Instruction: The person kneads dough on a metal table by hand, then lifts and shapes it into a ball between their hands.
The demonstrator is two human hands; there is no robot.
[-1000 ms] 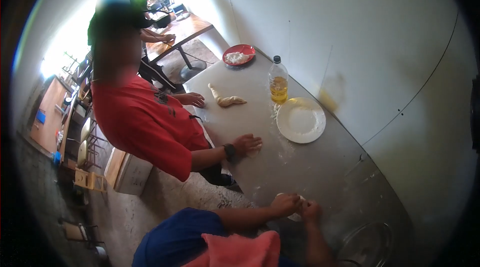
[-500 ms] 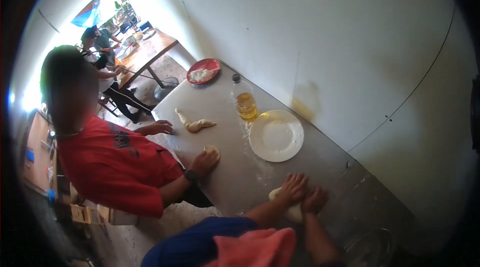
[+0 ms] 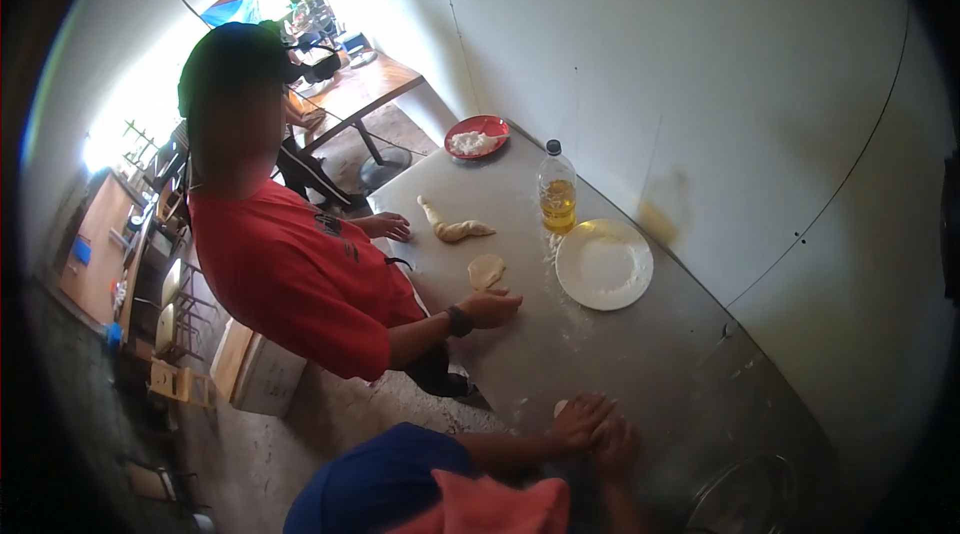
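Observation:
At the bottom of the metal-topped table, my left hand [image 3: 583,421] lies over a lump of pale dough [image 3: 560,409], fingers stretched out. Only a small edge of this dough shows; my hands cover the rest. My right hand [image 3: 617,448] is right beside the left, with its fingers curled down at the dough. Across from me, a person in a red shirt holds one hand [image 3: 492,308] just by a flat round of dough [image 3: 486,272]. Farther up lies a bent, twisted rope of dough [image 3: 455,227].
A white plate [image 3: 604,265] with flour traces and a bottle of yellow oil [image 3: 557,196] stand along the wall side. A red plate of flour [image 3: 476,138] sits at the far corner. At bottom right is a clear round dish [image 3: 745,499]. More people and tables are behind.
The view has swung, so the table things appear farther right. The other person has lifted a hand off the flat dough round. My hands have slid nearer to me over the dough.

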